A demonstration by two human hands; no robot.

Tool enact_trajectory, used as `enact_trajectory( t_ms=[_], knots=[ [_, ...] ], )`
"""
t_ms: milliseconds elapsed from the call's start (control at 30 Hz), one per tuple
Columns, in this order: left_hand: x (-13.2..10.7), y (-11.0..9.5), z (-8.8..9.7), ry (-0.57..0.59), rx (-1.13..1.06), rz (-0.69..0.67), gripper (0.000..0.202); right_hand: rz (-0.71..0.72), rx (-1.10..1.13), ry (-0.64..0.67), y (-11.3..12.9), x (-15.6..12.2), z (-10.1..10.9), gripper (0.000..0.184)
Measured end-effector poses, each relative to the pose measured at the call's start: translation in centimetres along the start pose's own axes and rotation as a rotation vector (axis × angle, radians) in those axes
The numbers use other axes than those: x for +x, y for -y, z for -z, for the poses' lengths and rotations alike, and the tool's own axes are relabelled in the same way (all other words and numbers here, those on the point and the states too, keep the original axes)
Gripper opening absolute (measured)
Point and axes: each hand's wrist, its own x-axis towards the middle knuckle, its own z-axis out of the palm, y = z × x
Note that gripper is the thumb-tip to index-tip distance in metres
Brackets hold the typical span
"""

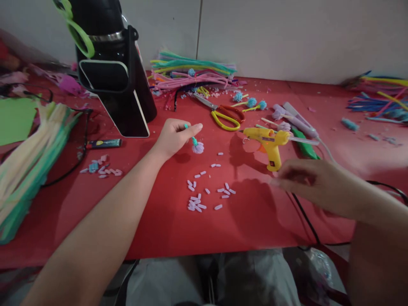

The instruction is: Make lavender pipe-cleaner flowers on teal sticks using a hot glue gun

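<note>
My left hand (174, 135) is pinched shut on the green stem of a small pipe-cleaner flower (196, 145) whose lilac head points down over the red table (165, 229). My right hand (307, 182) hovers just in front of the yellow glue gun (269, 142), blurred by motion; its fingers look drawn together, and I cannot make out whether they hold anything. Several short lilac pipe-cleaner pieces (204, 196) lie scattered between the two hands.
Yellow-handled scissors (223, 114) lie behind the glue gun. Finished flowers (251, 103) and pipe-cleaner bundles (191, 70) sit at the back, more bundles at far right (381, 100) and left (28, 161). A black stand (111, 72) and lighter (103, 143) are at left. Black cables (306, 219) run off the front edge.
</note>
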Motion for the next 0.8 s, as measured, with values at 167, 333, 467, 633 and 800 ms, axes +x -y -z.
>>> enact_trajectory(
  t_ms=[167, 333, 467, 633, 800],
  knots=[
    [0.0, 0.0, 0.0, -0.005, 0.019, -0.007, 0.058, 0.408, 0.116, 0.256, 6.0, 3.7, -2.0, 0.016],
    [-0.1, -0.2, -0.1, -0.002, -0.006, -0.004, 0.061, 0.608, 0.110, 0.415, 8.9, 6.4, -4.0, 0.010],
    [-0.1, -0.4, -0.2, 0.005, -0.016, -0.007, 0.064, 0.643, 0.190, 0.453, 9.1, 5.5, -5.3, 0.009],
    [-0.2, -0.5, -0.3, 0.002, -0.001, -0.023, 0.064, 0.727, 0.182, 0.396, 9.4, 4.8, -6.8, 0.014],
    [-0.2, -0.5, -0.3, 0.004, 0.006, -0.019, 0.063, 0.788, 0.107, 0.286, 9.5, 4.5, -7.6, 0.011]
  ],
)
